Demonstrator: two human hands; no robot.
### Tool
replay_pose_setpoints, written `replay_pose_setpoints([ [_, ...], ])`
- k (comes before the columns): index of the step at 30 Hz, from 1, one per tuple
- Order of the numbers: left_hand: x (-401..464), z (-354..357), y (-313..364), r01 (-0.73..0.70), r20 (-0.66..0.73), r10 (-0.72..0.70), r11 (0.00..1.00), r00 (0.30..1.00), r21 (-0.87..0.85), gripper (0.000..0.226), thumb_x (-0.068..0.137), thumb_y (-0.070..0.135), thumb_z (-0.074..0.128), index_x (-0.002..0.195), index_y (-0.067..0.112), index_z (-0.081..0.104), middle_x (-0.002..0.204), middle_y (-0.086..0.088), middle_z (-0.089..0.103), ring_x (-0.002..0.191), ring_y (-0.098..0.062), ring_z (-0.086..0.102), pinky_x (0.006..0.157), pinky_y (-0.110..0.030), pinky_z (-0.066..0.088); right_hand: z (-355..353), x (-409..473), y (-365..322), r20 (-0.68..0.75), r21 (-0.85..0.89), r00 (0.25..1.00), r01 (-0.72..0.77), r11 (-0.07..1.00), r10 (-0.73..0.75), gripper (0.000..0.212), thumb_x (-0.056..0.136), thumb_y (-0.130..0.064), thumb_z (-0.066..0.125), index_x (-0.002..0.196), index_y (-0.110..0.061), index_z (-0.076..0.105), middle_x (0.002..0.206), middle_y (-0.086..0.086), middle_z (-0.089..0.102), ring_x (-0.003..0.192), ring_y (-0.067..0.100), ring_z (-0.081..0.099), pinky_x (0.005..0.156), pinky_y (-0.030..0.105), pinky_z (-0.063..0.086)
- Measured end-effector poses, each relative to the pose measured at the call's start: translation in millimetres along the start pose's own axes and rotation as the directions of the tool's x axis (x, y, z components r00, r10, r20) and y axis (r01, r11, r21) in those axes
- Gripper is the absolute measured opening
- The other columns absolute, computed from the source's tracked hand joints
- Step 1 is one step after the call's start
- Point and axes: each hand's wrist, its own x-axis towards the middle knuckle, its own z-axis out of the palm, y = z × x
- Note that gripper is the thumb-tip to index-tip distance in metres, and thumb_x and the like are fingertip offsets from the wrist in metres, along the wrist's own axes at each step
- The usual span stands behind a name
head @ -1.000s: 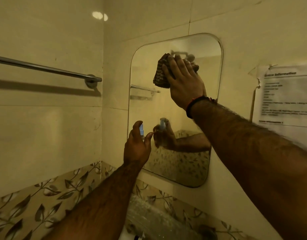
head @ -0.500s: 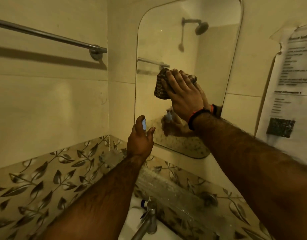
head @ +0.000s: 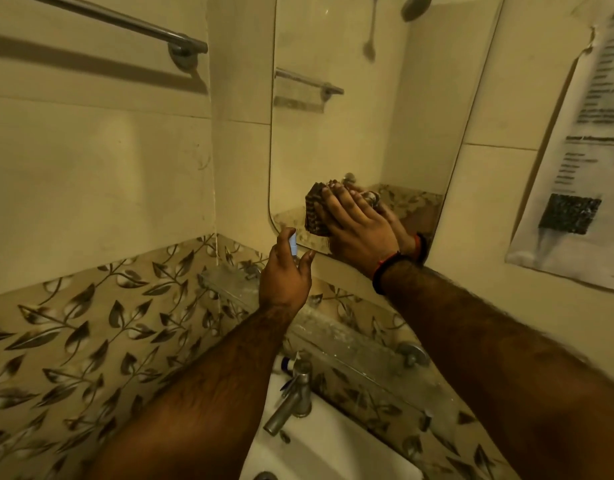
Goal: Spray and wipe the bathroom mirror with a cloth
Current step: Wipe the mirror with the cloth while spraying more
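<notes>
Two hands up at centre frame; right hand (head: 359, 230) presses a dark cloth (head: 315, 213) flat-fingered vs the mirror (head: 350, 116) near its lower-left corner. Left hand (head: 284, 275), just below, grips a small blue spray bottle (head: 293, 242); tap (head: 291, 393) & basin (head: 333, 452) at bottom centre.

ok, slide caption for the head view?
Right hand presses cloth on mirror's lower edge; left hand holds spray bottle.

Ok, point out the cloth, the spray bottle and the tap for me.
cloth (head: 315, 213), head view, on the dark patterned edge left of the fingers.
spray bottle (head: 293, 242), head view, on the pale blue top above the fist.
tap (head: 287, 407), head view, on the metal spout.
</notes>
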Motion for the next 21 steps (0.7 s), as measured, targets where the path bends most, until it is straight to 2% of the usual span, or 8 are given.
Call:
replay_pose_setpoints([
  [5,-13,4,-7,0.028,0.027,-0.028,1.000,0.999,-0.003,0.055,0.095,0.037,0.058,0.143,0.023,0.035,0.121,-0.014,0.059,0.096,-0.028,0.061,0.074,-0.028,0.044,8,-21,-17,-0.017,0.027,0.999,0.043,0.999,-0.043,0.059,0.092,-0.014,0.054,0.148,-0.008,0.036,0.155,0.016,0.033,0.143,0.036,0.028,0.119,0.047,0.022],
  [12,-23,8,-15,0.062,0.050,-0.063,0.998,0.997,0.017,0.057,0.095,0.040,0.056,0.144,0.024,0.033,0.126,-0.015,0.058,0.102,-0.031,0.062,0.081,-0.036,0.051,22,-44,-31,0.093,0.064,0.992,0.082,0.995,-0.088,0.060,0.094,-0.016,0.040,0.152,-0.010,0.027,0.158,0.015,0.027,0.145,0.036,0.024,0.118,0.048,0.023],
  [17,-24,10,-18,0.079,0.076,-0.082,0.996,0.994,0.038,0.059,0.095,0.035,0.056,0.146,0.024,0.029,0.132,-0.014,0.055,0.104,-0.031,0.062,0.083,-0.038,0.054,23,-57,-38,0.059,0.062,0.985,0.158,0.985,-0.161,0.055,0.088,-0.016,0.054,0.142,-0.014,0.049,0.148,0.014,0.044,0.135,0.036,0.043,0.111,0.046,0.037],
  [19,-24,10,-18,0.074,0.073,-0.077,0.996,0.994,0.043,0.058,0.095,0.034,0.056,0.146,0.024,0.030,0.132,-0.014,0.055,0.105,-0.031,0.062,0.084,-0.037,0.053,20,-59,-37,0.016,0.049,0.979,0.203,0.978,-0.204,0.046,0.091,-0.017,0.050,0.136,-0.015,0.057,0.143,0.013,0.051,0.129,0.035,0.049,0.107,0.044,0.040],
  [21,-24,9,-19,0.070,0.066,-0.072,0.997,0.995,0.041,0.057,0.095,0.035,0.056,0.145,0.024,0.031,0.131,-0.014,0.056,0.104,-0.031,0.062,0.083,-0.038,0.054,16,-57,-36,-0.020,0.030,0.974,0.227,0.973,-0.227,0.042,0.094,-0.019,0.038,0.127,-0.017,0.065,0.135,0.011,0.058,0.122,0.033,0.055,0.103,0.041,0.041],
])
